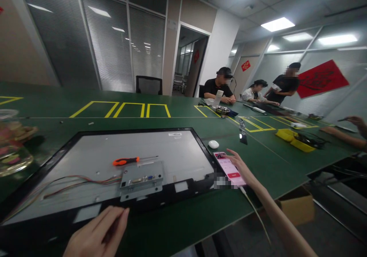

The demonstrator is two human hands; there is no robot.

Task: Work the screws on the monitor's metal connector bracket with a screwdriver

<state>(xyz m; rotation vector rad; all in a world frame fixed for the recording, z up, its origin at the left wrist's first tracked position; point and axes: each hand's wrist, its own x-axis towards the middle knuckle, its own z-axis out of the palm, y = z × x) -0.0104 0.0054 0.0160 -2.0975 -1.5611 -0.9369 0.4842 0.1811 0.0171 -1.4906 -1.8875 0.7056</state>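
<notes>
A monitor (177, 150) lies face down on the green table (183, 218), its grey metal back up. An orange-handled screwdriver (126, 160) rests on it above a small metal connector board (141, 180) with coloured wires (71, 181) running left. My left hand (99, 234) rests at the monitor's near edge, fingers pressed together, with nothing visible in them. My right hand (241, 166) reaches out to a phone (229, 169) with a pink screen beside the monitor's right edge, fingers extended and touching it. A cable (255, 211) runs from the phone toward me.
A white mouse (213, 144) lies beyond the phone. Yellow trays (292, 139) sit at right, a glass jar (13, 146) at far left. Three people are at the table's far end; another person's arm (344, 136) reaches in from the right. A cardboard box (298, 207) stands below the table edge.
</notes>
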